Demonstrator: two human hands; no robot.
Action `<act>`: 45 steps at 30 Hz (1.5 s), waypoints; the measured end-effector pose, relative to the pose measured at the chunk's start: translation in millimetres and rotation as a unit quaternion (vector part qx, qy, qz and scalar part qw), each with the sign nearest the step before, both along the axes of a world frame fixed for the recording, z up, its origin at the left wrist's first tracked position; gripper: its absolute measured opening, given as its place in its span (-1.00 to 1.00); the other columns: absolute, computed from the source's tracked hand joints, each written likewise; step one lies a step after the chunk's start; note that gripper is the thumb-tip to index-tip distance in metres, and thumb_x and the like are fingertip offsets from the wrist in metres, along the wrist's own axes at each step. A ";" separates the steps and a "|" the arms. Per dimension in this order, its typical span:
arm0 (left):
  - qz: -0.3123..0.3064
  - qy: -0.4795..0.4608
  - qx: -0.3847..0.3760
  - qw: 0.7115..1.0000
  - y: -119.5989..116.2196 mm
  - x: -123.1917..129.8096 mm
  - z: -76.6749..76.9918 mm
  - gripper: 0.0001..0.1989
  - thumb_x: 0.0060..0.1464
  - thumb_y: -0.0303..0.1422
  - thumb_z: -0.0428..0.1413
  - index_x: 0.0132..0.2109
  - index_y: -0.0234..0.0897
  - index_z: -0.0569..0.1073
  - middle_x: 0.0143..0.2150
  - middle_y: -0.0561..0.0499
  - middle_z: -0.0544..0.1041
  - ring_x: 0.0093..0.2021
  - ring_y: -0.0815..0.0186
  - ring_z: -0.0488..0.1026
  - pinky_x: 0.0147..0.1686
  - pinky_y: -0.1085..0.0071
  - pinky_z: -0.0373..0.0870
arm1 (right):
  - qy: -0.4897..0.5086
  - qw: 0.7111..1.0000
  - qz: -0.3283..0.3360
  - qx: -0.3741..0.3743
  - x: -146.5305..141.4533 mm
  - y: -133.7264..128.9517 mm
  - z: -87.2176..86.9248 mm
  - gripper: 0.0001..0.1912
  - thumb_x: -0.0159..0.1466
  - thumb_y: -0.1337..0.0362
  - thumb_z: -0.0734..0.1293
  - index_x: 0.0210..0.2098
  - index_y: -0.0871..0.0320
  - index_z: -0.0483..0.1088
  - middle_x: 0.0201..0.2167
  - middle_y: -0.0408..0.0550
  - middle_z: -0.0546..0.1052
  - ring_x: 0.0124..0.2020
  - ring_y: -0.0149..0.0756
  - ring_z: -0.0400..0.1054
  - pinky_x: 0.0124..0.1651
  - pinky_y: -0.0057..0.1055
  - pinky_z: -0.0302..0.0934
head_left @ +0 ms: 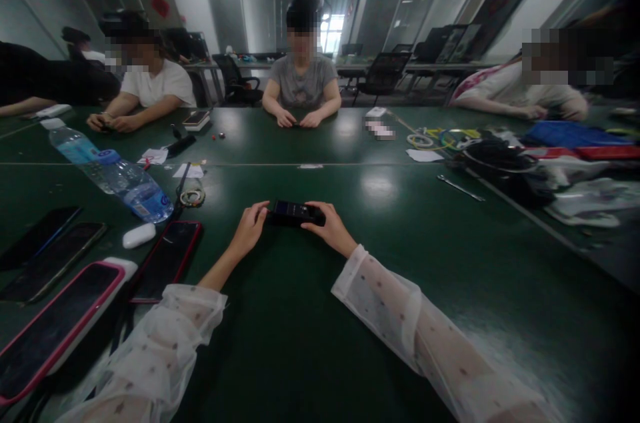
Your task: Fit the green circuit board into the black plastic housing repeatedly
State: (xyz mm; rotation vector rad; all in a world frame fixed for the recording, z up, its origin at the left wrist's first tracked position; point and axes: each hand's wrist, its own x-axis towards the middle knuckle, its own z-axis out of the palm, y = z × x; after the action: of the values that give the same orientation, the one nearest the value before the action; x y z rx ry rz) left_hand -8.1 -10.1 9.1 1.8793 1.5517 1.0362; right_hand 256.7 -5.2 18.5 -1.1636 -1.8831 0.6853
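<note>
A small black device with a lit screen is held level just above or on the green table; I cannot tell which. My left hand pinches its left end, the thumb and fingers closed at the edge. Around its right end are the fingers of my right hand, thumb on the near side and index finger on the far side. Small bright marks show on the screen, too small to read. Sheer white dotted sleeves cover both forearms.
Several phones, a white earbud case and water bottles crowd the left side. A wrench, cables and plastic bags lie at right. Across the table sit several people, one in a grey shirt.
</note>
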 end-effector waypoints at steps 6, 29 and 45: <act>-0.017 0.012 0.021 1.000 0.9 -0.3 -2.2 -0.62 0.34 -0.22 -0.09 0.19 -0.21 0.40 0.02 -0.12 0.49 0.06 0.18 0.40 0.11 0.14 0.33 | 0.007 1.000 0.008 -0.011 0.2 2.0 -3.4 -0.44 0.12 0.26 0.51 0.09 0.04 0.34 0.03 0.00 0.45 0.07 -0.08 0.34 0.16 -0.01 0.26; -0.049 -0.077 0.049 0.995 -4.2 3.5 5.9 -0.62 0.32 -0.29 -0.08 0.22 -0.21 0.34 0.08 -0.12 0.49 0.11 0.21 0.42 0.11 0.20 0.32 | 0.053 0.998 0.014 -0.023 -0.2 3.1 -7.7 -0.44 0.13 0.21 0.50 0.09 0.06 0.32 0.07 0.01 0.47 0.11 -0.10 0.39 0.19 -0.03 0.30; -0.016 -0.058 0.021 0.998 -5.0 1.1 6.1 -0.65 0.27 -0.27 0.00 0.15 -0.27 0.37 -0.26 0.02 0.49 -0.28 0.32 0.43 -0.23 0.37 0.37 | 0.108 0.967 -0.206 0.101 22.2 -2.7 1.4 -0.45 0.19 0.10 0.41 0.09 0.15 0.24 0.02 0.11 0.43 0.02 -0.10 0.39 0.10 -0.10 0.33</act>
State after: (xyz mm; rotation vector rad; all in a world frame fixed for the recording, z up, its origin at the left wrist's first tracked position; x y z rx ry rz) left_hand -7.0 -15.1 15.2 1.8313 1.4397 1.1513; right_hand 278.9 -7.9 19.8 -1.2403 -1.4308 0.3614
